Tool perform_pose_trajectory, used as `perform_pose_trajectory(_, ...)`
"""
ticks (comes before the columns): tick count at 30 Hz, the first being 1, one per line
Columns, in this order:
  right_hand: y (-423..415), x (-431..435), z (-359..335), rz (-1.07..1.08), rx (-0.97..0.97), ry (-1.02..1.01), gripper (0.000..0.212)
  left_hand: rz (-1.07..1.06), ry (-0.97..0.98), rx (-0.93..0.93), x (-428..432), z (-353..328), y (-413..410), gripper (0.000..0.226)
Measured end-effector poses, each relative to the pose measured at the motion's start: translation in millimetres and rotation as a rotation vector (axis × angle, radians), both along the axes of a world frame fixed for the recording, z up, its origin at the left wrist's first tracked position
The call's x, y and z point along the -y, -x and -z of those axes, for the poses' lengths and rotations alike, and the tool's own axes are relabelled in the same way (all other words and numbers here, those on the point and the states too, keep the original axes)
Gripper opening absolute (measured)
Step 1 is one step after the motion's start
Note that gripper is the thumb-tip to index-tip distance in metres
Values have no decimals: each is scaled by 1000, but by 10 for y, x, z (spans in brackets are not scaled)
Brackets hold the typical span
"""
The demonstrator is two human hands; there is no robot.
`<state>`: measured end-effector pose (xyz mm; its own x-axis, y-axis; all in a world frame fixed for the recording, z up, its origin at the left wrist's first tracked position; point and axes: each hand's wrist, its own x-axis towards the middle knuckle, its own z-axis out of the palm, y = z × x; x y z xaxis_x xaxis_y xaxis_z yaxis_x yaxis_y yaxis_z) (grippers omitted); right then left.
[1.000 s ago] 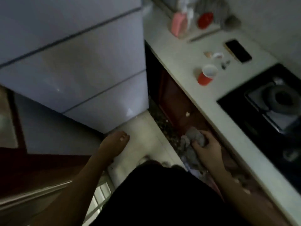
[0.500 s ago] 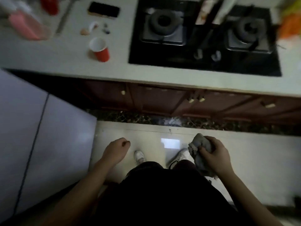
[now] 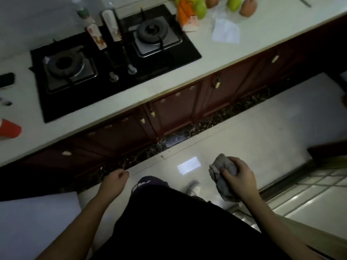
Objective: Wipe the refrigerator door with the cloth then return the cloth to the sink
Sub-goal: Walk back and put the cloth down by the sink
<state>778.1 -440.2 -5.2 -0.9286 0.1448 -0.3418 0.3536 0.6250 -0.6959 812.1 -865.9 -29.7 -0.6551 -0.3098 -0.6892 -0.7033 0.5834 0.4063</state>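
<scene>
A crumpled grey cloth (image 3: 224,175) is gripped in the right hand (image 3: 241,176) above the floor (image 3: 244,128), one end hanging down. The pale corner of the refrigerator (image 3: 37,218) shows at lower left.

In front of me a black stove (image 3: 114,72) with two burners sits in the white counter (image 3: 262,40). A red cup (image 3: 9,128) is far left. Green fruit (image 3: 200,8) and white paper (image 3: 226,31) lie to the right. Brown cupboards (image 3: 174,113) are below, above the shiny floor (image 3: 262,132).
</scene>
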Motion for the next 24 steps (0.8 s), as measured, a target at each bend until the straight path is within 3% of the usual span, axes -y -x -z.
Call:
perform_pose_trajectory(7,260,-658,13,121,-73,21,40,231,-44,29,-832,-85,939,38)
perform_pose_trajectory(16,315,-1637,169,538,103,-47,40,542,-53,92,-2152,243,2481,35)
perform_pose_trajectory(24,516,-2414,-56,941,103,-122,40,1008,-96,30,-4270,74,3985,36)
